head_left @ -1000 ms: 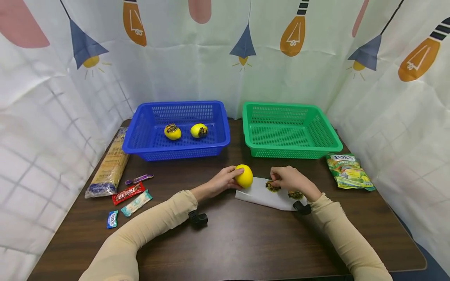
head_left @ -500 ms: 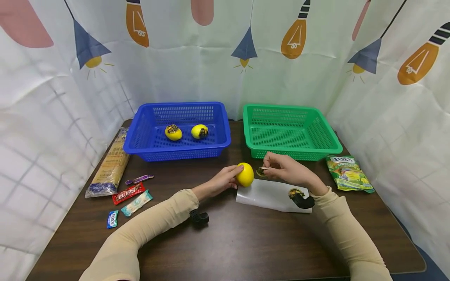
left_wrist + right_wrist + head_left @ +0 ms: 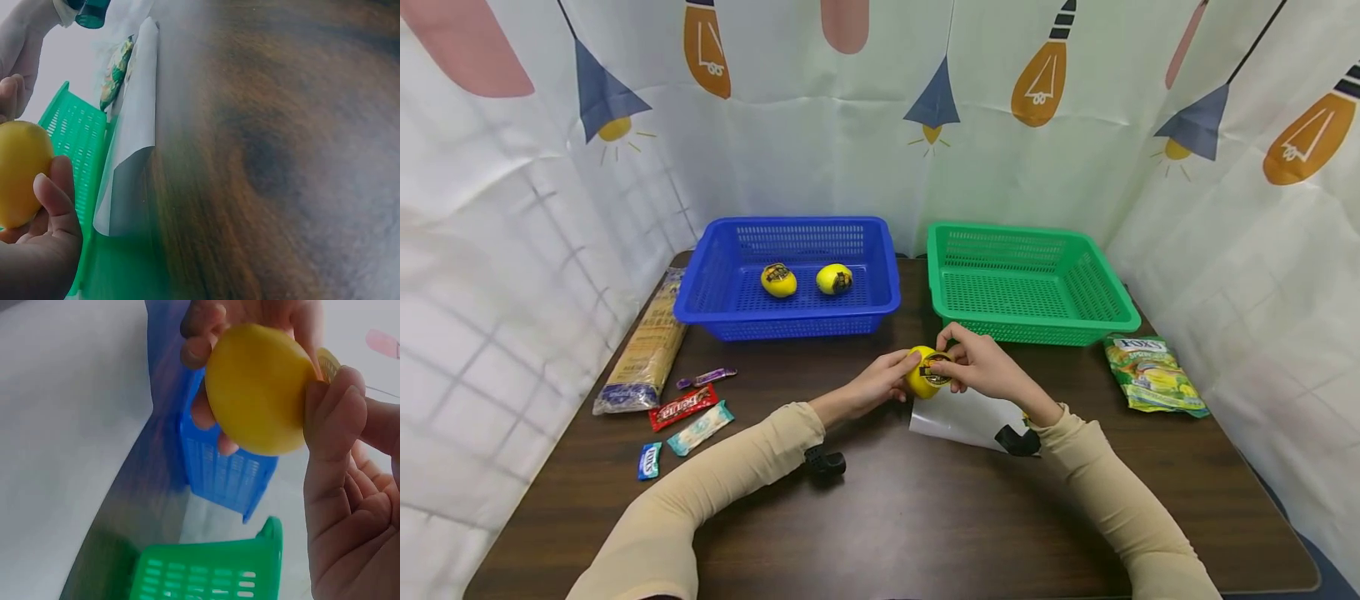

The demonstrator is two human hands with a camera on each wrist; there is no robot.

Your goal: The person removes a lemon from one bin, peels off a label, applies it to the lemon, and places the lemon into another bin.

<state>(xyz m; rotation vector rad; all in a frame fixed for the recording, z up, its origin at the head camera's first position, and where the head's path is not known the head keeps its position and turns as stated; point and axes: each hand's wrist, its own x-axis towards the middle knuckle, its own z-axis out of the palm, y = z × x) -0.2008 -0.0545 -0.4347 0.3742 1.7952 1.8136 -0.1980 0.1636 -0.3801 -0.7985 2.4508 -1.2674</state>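
Observation:
My left hand (image 3: 876, 387) holds a yellow lemon (image 3: 917, 385) above the table, its fingers and thumb around the fruit. From the right, my right hand (image 3: 988, 367) pinches a round black-and-gold sticker (image 3: 937, 368) against the lemon's side. In the right wrist view, the sticker's edge (image 3: 327, 362) shows between the thumb and the smooth lemon (image 3: 259, 390). Below the hands lies a white sticker sheet (image 3: 962, 419), partly covered by the right wrist's camera. The left wrist view shows the lemon (image 3: 24, 175) at its left edge.
A blue basket (image 3: 786, 315) at the back left holds two lemons with dark stickers. Beside it stands a green basket (image 3: 1037, 327). Wrapped snacks (image 3: 685, 406) and a long plastic packet (image 3: 643, 346) lie left; a FOX'S candy bag (image 3: 1153, 375) lies right.
My right hand has lifted a sticker off the white sheet and carried it up and left onto the lemon. The left hand has kept its grip on the lemon.

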